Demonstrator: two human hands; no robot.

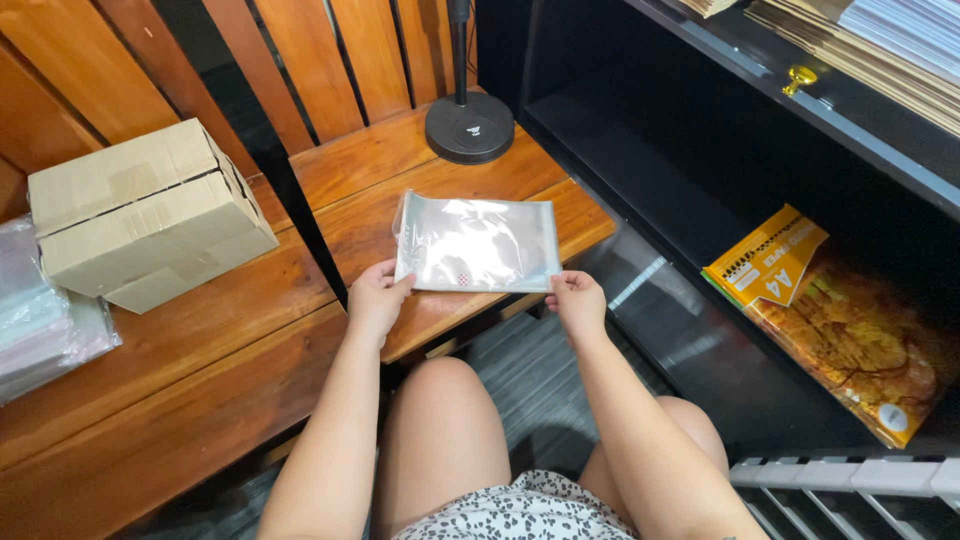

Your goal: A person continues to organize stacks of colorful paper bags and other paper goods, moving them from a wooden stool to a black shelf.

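**Both hands pinching a clear plastic bag on the small tabletop**

While the left hand (376,297) is gripping the near left corner of a clear plastic bag (478,243), the right hand (577,302) is pinching the near right corner, thumb on top and fingers curled under the edge. The bag is lying flat on the small wooden tabletop (360,165), its near edge hanging just past the tabletop's front edge, where the hands are meeting it. Its surface is catching glare, and a small red-and-white mark is showing near the bottom edge.

Beyond the bag, a black round lamp base (470,128) is standing at the back of the tabletop, with a thin pole rising from it. To the left, a cardboard box (145,212) is sitting tilted on a lower wooden bench (190,370), and a stack of clear plastic packets (40,320) is lying at the far left edge. To the right, a black shelf unit (700,170) is holding a yellow pack of paper (830,310) that is leaning on its lower level, with stacked sheets above it.
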